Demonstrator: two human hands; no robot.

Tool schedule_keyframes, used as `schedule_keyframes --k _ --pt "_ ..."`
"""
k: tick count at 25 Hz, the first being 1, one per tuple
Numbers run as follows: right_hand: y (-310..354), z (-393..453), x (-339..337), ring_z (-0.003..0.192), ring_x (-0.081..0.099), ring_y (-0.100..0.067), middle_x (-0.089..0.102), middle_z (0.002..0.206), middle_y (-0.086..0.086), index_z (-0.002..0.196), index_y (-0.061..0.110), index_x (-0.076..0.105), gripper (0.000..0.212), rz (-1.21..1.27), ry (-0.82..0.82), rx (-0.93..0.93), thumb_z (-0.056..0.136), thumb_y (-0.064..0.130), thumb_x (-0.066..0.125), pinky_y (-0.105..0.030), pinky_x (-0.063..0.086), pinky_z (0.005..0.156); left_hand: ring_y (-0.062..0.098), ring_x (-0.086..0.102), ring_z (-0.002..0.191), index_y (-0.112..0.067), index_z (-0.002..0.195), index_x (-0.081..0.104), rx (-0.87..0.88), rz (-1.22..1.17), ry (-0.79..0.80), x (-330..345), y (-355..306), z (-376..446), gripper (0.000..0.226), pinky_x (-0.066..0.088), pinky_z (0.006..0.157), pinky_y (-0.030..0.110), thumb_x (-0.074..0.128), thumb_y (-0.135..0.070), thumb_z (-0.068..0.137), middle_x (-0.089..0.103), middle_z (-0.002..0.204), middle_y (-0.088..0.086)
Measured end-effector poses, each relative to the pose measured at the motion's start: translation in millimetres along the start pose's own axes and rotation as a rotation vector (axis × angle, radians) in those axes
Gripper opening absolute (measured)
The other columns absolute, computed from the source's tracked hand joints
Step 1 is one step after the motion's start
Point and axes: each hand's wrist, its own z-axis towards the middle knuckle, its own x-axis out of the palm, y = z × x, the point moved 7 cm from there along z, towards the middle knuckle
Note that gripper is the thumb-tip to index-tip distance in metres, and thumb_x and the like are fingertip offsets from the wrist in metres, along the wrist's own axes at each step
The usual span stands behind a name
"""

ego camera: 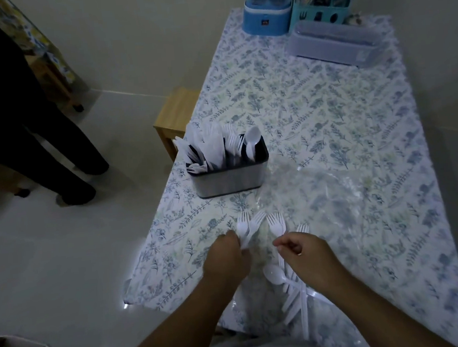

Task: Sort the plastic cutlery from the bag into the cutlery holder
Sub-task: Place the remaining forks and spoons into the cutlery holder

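My left hand (225, 253) is closed around the handles of two white plastic forks (248, 226), tines pointing away from me. My right hand (305, 252) pinches the handle of another white fork (276, 222). Under my right hand lies a loose pile of white cutlery (292, 287), with a spoon on top, on a clear plastic bag (332, 208) spread flat over the table. Further back stands the metal cutlery holder (227, 177), its compartments holding white knives, forks and a spoon.
The table (327, 102) wears a floral cloth. At its far end stand a blue appliance (266, 16), a teal utensil caddy (321, 13) and a lidded clear box (332, 43). A wooden stool (174, 114) is at the table's left; a person's dark-trousered legs (52, 151) stand further left.
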Motion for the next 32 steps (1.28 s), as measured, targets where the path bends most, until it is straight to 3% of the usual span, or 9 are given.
schedule_keyframes --k 8,14,16,18,20,23,25,28,32 --pt "-1 -4 4 0.058 0.064 -0.001 0.073 0.080 0.007 0.100 0.024 0.077 0.016 0.099 0.047 0.103 0.094 0.015 0.065 -0.017 0.051 0.059 0.016 0.054 0.064 -0.010 0.083 0.064 0.010 0.086 0.068 -9 -5 12 0.025 0.036 0.050 0.023 0.071 -0.032 0.075 0.058 0.074 0.001" --pt "12 6 33 0.084 0.070 -0.023 0.072 0.096 -0.012 0.129 0.008 0.061 0.034 0.455 0.150 0.297 0.095 0.008 0.060 -0.034 0.060 0.081 0.006 0.053 0.045 -0.014 0.060 0.064 0.067 -0.283 0.060 -13 5 0 0.020 0.046 0.048 0.020 0.075 -0.017 0.076 0.061 0.056 -0.002" --pt "18 8 40 0.096 0.073 -0.030 0.075 0.103 -0.016 0.123 0.006 0.065 0.026 0.592 0.179 0.353 0.098 0.015 0.061 -0.040 0.061 0.088 0.017 0.069 0.057 -0.014 0.068 0.072 0.122 -0.472 0.110 -12 0 -6 0.008 0.061 0.059 0.031 0.071 -0.014 0.076 0.071 0.063 0.003" --pt "25 4 48 0.098 0.074 -0.034 0.076 0.108 -0.021 0.114 0.003 0.071 0.024 0.746 0.270 0.387 0.102 0.019 0.058 -0.042 0.062 0.081 0.031 0.074 0.072 -0.016 0.083 0.078 0.155 -0.587 0.165 -13 -4 -13 0.011 0.063 0.068 0.045 0.069 -0.014 0.078 0.076 0.075 0.006" --pt "32 0 51 0.092 0.075 -0.034 0.076 0.106 -0.024 0.109 -0.001 0.071 0.022 0.878 0.305 0.407 0.102 0.015 0.057 -0.040 0.062 0.070 0.029 0.073 0.069 -0.018 0.079 0.076 0.179 -0.548 0.177 -15 -9 -15 0.009 0.062 0.067 0.042 0.068 -0.017 0.083 0.076 0.073 0.005" --pt "32 1 46 0.085 0.076 -0.028 0.078 0.098 -0.018 0.103 0.001 0.070 0.018 0.940 0.207 0.391 0.102 0.013 0.057 -0.040 0.063 0.068 0.007 0.058 0.053 -0.017 0.071 0.069 0.217 -0.383 0.084 -30 -13 -16 0.024 0.049 0.056 0.026 0.064 -0.020 0.093 0.066 0.063 -0.003" --pt "29 6 38 0.088 0.077 -0.028 0.079 0.099 -0.011 0.102 0.006 0.072 0.017 0.859 0.080 0.351 0.101 0.016 0.059 -0.046 0.064 0.077 0.003 0.061 0.061 -0.018 0.086 0.072 0.255 -0.291 -0.040 -41 -19 -19 0.018 0.050 0.059 0.022 0.058 -0.021 0.097 0.069 0.071 -0.006" --pt "31 8 23 0.086 0.078 -0.027 0.081 0.091 -0.005 0.092 0.019 0.077 0.014 0.678 -0.042 0.255 0.098 0.020 0.064 -0.049 0.064 0.077 0.015 0.067 0.074 -0.017 0.116 0.068 0.331 -0.142 -0.210 -47 -34 -26 0.023 0.057 0.069 0.033 0.054 -0.019 0.098 0.073 0.085 0.003" --pt "26 2 17 0.086 0.078 -0.026 0.081 0.089 -0.007 0.104 0.017 0.079 0.014 0.755 -0.083 0.223 0.095 0.016 0.068 -0.041 0.063 0.072 0.023 0.064 0.078 -0.010 0.140 0.054 0.460 -0.133 -0.170 -27 -60 -38 0.039 0.048 0.066 0.029 0.048 -0.022 0.103 0.067 0.091 0.013"
